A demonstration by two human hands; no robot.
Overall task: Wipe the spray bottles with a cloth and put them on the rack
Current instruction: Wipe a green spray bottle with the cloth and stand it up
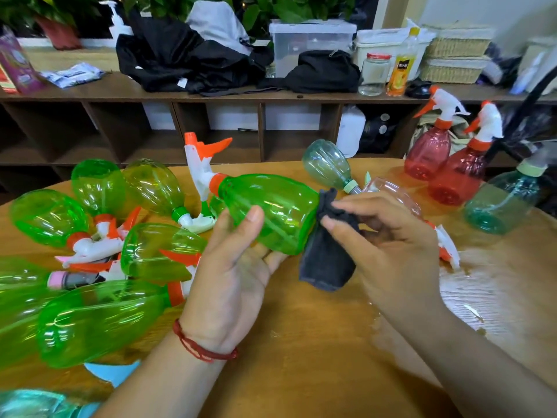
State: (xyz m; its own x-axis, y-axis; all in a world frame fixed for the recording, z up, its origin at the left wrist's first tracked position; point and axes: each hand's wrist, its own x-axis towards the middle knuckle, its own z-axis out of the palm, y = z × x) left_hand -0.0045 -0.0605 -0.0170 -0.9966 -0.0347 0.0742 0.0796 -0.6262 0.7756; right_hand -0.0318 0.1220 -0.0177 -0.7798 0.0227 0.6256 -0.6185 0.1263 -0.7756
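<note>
My left hand point(232, 267) grips a green spray bottle point(277, 206) lying sideways above the table, its orange-and-white trigger head pointing left and up. My right hand point(388, 245) pinches a dark grey cloth point(327, 260) against the bottle's flat base. Several other green bottles point(99, 321) lie in a heap on the left of the wooden table point(301, 342). A clear pinkish bottle point(394, 191) lies partly hidden behind my right hand.
Two red bottles point(428, 152) and a teal one point(506, 200) stand upright at the right edge. Another teal bottle point(328, 164) lies behind the held one. A dark wooden rack point(211, 99) with open cubbies runs behind, its top crowded with bags, jars and boxes.
</note>
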